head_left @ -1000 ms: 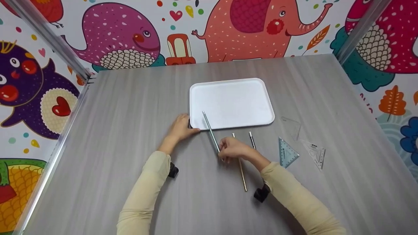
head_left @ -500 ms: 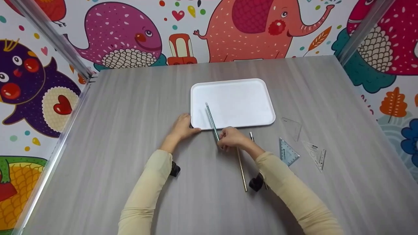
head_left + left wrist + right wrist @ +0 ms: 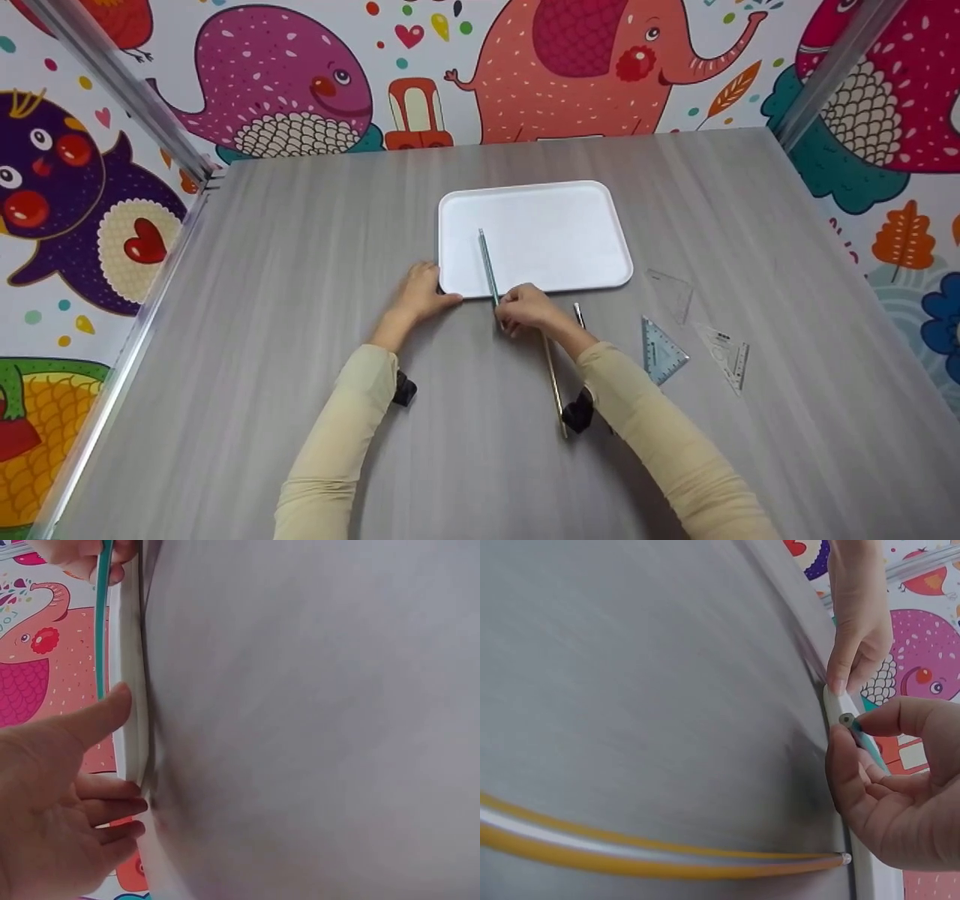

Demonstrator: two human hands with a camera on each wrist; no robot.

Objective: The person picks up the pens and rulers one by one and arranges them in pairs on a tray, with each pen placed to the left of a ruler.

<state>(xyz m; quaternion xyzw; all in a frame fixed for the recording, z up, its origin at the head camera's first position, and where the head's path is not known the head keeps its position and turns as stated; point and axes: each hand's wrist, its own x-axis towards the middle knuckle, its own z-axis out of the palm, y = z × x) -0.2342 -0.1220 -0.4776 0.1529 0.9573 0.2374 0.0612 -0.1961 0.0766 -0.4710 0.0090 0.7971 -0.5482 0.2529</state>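
Right hand (image 3: 527,309) pinching one teal pencil (image 3: 486,262), left hand (image 3: 420,294) flat against one white tray (image 3: 570,225), two pencils (image 3: 555,390), three set squares (image 3: 660,351)

I see my right hand (image 3: 900,787) pinching the teal pencil (image 3: 862,739) by its end, over the white tray's (image 3: 838,701) rim; my left hand (image 3: 859,630) touches that rim, a yellow pencil (image 3: 667,855) lying on the grey worktop (image 3: 630,690).

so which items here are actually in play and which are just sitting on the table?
In play:
- teal pencil, pinched by the right hand, its far end over the tray
- white tray, its near-left corner touched by the left hand

Lying about:
- yellow pencil
- dark pencil
- blue set square
- two clear set squares
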